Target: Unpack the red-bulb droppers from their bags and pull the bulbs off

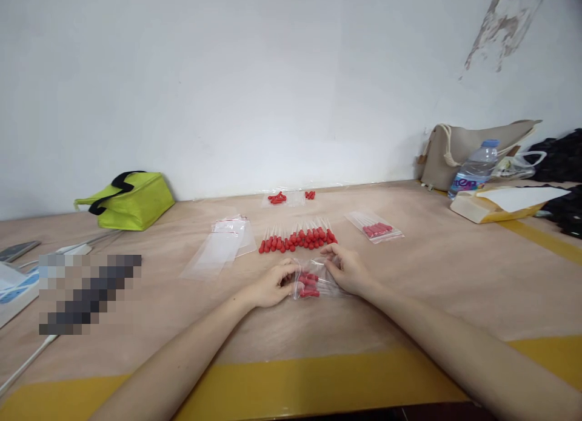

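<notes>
A clear plastic zip bag [334, 289] lies flat on the table in front of me, with several red-bulbed droppers [309, 292] inside, bulbs toward the left. My left hand [271, 285] is closed on the bag's left end, its fingertips partly hidden. My right hand [349, 270] has curled fingers at the bag's upper right side, the thumb touching the plastic and the forefinger near the loose droppers. Just beyond lies a row of loose droppers [297, 236], red bulbs toward me and pale thin tubes pointing away.
Empty clear bags [220, 248] lie to the left. Another bag of droppers [376, 228] rests at right. Red bulbs [277, 198] sit near the wall. A lime-green bag [136, 202] stands back left; a water bottle [475, 166], beige handbag [477, 142] and yellow envelope [491, 208] are at right.
</notes>
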The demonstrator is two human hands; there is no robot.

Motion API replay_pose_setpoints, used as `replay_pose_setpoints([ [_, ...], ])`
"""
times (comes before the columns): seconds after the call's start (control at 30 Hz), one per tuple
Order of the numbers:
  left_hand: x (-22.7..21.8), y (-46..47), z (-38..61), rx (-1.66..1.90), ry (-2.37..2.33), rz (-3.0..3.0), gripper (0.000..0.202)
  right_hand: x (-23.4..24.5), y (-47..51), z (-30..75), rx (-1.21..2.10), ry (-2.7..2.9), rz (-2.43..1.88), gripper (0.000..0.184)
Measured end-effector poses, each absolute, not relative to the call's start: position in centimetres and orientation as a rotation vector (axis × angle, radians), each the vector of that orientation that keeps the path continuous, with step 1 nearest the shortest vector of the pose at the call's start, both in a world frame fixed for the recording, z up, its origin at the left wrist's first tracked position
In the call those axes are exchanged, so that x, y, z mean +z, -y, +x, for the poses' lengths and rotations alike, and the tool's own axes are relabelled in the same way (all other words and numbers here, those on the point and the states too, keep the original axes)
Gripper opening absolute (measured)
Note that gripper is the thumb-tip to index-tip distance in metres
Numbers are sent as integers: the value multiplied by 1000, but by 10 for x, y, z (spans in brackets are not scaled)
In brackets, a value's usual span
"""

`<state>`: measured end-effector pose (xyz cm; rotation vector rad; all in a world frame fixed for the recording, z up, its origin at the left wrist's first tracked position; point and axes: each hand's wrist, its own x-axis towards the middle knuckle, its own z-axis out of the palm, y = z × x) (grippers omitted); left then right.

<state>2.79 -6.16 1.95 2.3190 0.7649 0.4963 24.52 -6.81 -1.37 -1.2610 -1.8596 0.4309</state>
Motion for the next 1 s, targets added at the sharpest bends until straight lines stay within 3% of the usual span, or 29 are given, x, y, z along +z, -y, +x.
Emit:
replay_pose_setpoints([
  [0.33,17,64,28,520,-712,2172,17,-11,69,245,370,1923,-1215,19],
  [0.8,9,54,22,654,-773,1974,28,-7,66,255,392,1945,-1254,14],
  [1.0,37,38,-2,591,-853,1854,27,-8,65,255,395,1949,-1250,15],
])
